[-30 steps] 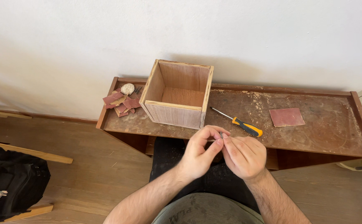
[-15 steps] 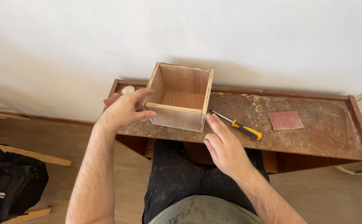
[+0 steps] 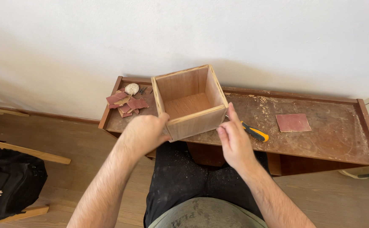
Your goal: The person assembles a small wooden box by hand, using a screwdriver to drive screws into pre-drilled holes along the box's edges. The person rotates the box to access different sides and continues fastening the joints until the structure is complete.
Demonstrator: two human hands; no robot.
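Bench [image 3: 319,143], screwdriver [image 3: 254,133] half behind right hand [image 3: 235,141]

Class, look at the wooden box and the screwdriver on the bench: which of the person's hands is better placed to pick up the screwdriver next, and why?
Probably the right hand. It sits at the wooden box's right corner, just beside the yellow-handled screwdriver. The left hand grips the box's opposite corner, with the box between it and the tool.

The open-topped square plywood box [image 3: 189,101] is showing pale tan. The scuffed, dust-streaked wooden desk [image 3: 319,139] is showing reddish brown. Right of the box, the screwdriver's handle [image 3: 255,132] is showing yellow and black, and the square sandpaper sheet [image 3: 293,122] dull red.
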